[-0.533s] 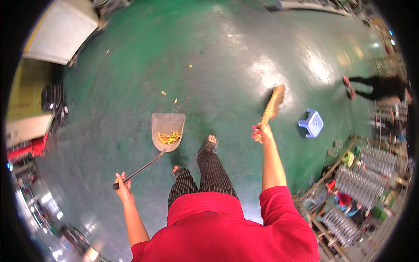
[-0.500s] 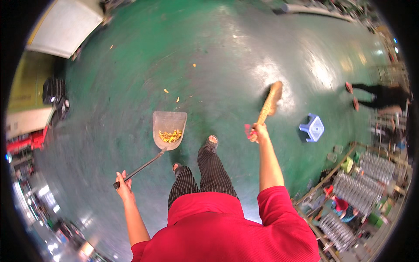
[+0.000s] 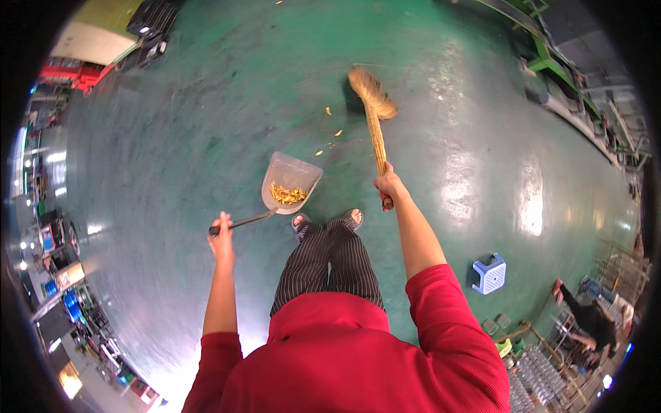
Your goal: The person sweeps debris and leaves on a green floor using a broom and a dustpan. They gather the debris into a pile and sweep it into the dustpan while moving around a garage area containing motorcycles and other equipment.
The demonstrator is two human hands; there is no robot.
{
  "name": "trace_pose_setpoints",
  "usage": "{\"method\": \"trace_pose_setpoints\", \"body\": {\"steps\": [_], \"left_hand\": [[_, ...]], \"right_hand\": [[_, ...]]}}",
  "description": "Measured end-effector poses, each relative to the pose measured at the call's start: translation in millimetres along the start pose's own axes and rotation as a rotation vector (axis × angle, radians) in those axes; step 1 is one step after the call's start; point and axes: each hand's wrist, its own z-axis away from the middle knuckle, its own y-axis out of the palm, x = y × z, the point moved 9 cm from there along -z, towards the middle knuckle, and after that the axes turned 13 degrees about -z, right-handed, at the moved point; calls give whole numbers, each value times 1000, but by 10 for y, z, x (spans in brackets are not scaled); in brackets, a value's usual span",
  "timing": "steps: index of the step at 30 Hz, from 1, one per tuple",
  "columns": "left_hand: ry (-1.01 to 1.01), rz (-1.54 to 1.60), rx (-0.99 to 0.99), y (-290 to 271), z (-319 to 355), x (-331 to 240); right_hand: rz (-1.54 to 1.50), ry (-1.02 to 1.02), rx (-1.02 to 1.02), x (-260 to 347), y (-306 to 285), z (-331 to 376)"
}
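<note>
My left hand [image 3: 221, 237] is closed around the dark end of a long dustpan handle. The grey dustpan [image 3: 295, 170] rests on the floor ahead of my feet, with a small heap of yellowish-brown scraps [image 3: 288, 195] near its handle side. In my right hand [image 3: 390, 183] is the pale wrapped handle of a straw broom [image 3: 376, 131]. Its bristles point away from me, ahead and to the right of the dustpan; whether they touch the floor I cannot tell. Between broom and dustpan lie a few loose yellow scraps [image 3: 338, 133].
A small blue-and-white plastic stool [image 3: 490, 274] stands to my right. Beyond it, a person [image 3: 592, 320] is near racks and stacked metal parts [image 3: 540, 372]. Green metal framework [image 3: 551, 62] lines the far right; a red object [image 3: 76, 73] and black cases [image 3: 153, 19] stand far left.
The broom has swung left and away from me, its bristles now beyond the loose scraps. My feet have come side by side, nearer the dustpan. The whole view has turned and shifted.
</note>
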Motion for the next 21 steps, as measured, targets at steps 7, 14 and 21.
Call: {"method": "trace_pose_setpoints", "body": {"steps": [7,14,21], "left_hand": [[82,-187,-10,-132,-561,304],[159,-314,-12,-393,-1201,255],[207,-388,31,-275,-1750,504]], "right_hand": [[432,-138,20,-218,583,1182],[472,-45,111,-397,1369,2366],[296,-75,191,-594,2266,2878]]}}
